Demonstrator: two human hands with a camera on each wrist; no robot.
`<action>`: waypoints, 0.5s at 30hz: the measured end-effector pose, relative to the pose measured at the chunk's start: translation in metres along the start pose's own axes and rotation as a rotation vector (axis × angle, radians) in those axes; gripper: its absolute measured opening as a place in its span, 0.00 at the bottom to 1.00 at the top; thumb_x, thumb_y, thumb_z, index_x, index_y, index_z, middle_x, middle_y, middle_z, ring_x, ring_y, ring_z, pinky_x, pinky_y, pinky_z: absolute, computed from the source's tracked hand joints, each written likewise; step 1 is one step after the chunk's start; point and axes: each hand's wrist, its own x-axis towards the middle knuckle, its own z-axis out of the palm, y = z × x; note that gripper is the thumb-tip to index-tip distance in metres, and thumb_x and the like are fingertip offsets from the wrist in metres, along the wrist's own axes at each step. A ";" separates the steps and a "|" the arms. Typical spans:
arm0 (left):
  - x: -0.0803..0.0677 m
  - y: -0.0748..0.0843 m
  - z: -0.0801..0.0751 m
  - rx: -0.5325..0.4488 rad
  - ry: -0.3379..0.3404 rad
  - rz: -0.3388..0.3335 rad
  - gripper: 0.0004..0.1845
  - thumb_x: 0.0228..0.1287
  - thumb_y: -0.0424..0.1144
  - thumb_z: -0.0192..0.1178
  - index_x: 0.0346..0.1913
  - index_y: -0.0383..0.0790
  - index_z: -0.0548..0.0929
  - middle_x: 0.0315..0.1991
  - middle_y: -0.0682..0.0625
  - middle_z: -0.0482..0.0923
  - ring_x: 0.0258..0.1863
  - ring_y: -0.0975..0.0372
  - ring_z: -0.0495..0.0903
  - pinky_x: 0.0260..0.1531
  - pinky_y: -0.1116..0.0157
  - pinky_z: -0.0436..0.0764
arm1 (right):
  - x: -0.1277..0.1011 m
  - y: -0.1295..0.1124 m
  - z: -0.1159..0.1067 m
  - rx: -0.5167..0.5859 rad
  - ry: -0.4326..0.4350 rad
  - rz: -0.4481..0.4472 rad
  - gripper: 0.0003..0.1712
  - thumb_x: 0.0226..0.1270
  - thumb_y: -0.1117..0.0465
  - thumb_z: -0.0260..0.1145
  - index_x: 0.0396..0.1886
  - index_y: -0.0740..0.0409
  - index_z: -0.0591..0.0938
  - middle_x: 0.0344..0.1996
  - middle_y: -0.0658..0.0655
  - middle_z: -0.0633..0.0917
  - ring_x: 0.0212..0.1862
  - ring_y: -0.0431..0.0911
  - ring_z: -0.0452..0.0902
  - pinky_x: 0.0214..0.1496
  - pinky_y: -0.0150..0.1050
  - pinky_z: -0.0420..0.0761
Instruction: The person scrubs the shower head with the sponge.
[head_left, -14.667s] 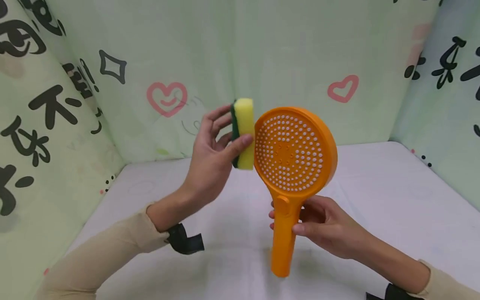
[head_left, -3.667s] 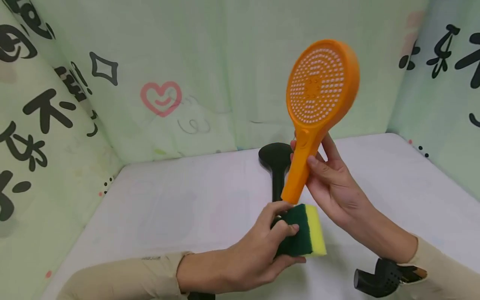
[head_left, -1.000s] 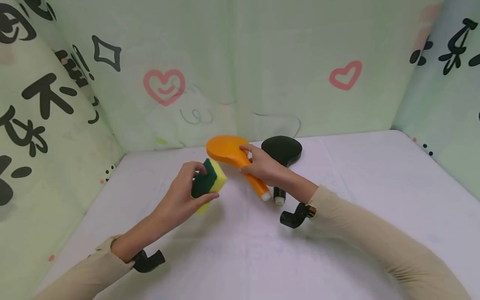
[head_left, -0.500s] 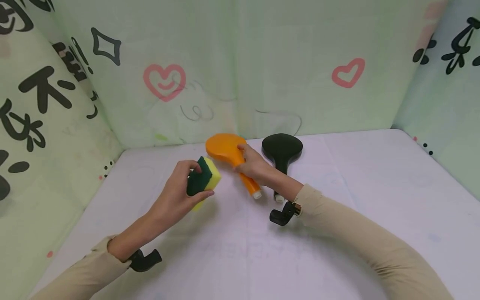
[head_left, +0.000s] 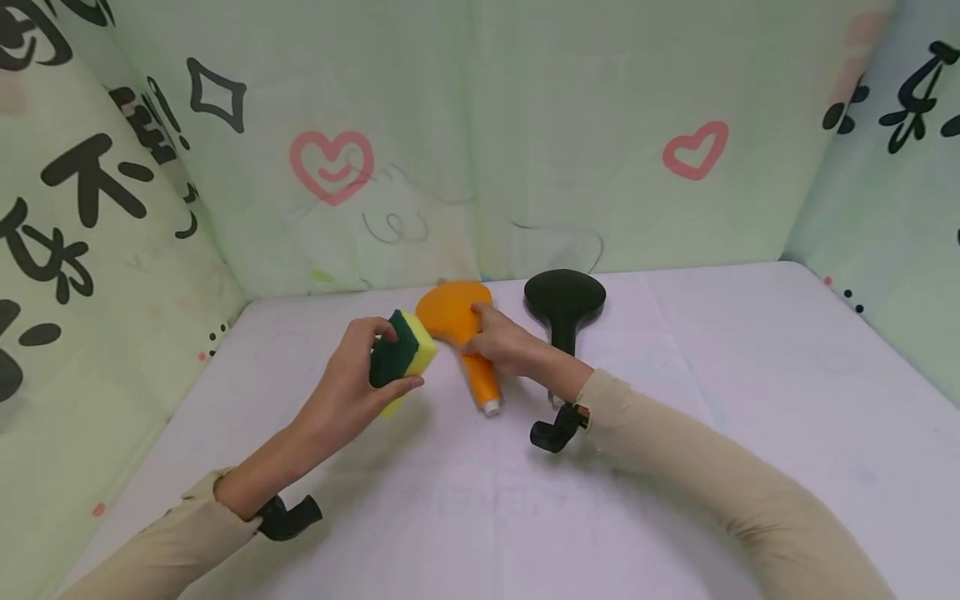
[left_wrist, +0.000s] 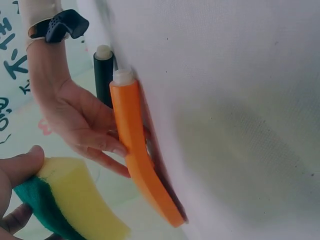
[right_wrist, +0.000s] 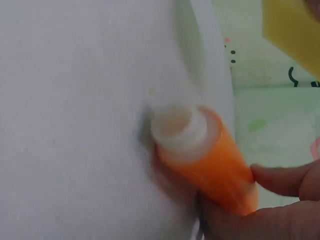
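Observation:
The orange shower head lies nozzle side down at the back of the table, its handle pointing toward me. My right hand holds it at the neck between thumb and fingers. Its white threaded end shows blurred in the right wrist view. My left hand pinches a yellow and green sponge in the air, just left of the shower head and apart from it. To the right lies a black shower head, its handle partly hidden behind my right forearm.
A white cloth covers the table. Pale green curtains with printed hearts and black characters stand behind it and at both sides. Black wrist devices are strapped on both arms.
Earlier the orange shower head was held up, with the sponge at its rim. It now lies beside the black one; in the last second its handle end has swung left and toward me.

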 end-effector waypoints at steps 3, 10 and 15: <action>0.001 -0.001 -0.001 0.004 -0.002 -0.008 0.31 0.59 0.36 0.75 0.57 0.36 0.65 0.59 0.38 0.67 0.57 0.46 0.71 0.52 0.47 0.83 | 0.005 -0.001 -0.013 -0.267 -0.093 -0.049 0.46 0.73 0.63 0.66 0.82 0.58 0.52 0.68 0.64 0.68 0.58 0.54 0.71 0.63 0.42 0.78; 0.000 -0.005 -0.003 0.003 -0.012 -0.021 0.31 0.60 0.36 0.75 0.58 0.36 0.65 0.61 0.38 0.66 0.58 0.46 0.71 0.53 0.46 0.83 | 0.025 -0.006 -0.053 -0.610 -0.425 -0.151 0.45 0.72 0.59 0.69 0.82 0.43 0.57 0.53 0.58 0.78 0.47 0.47 0.80 0.55 0.37 0.82; 0.000 -0.007 -0.003 0.002 -0.011 -0.009 0.31 0.59 0.36 0.75 0.57 0.37 0.65 0.60 0.38 0.66 0.58 0.45 0.71 0.53 0.46 0.83 | 0.037 -0.008 -0.060 -0.927 -0.486 -0.412 0.44 0.68 0.52 0.72 0.80 0.44 0.63 0.46 0.53 0.82 0.44 0.45 0.78 0.50 0.34 0.80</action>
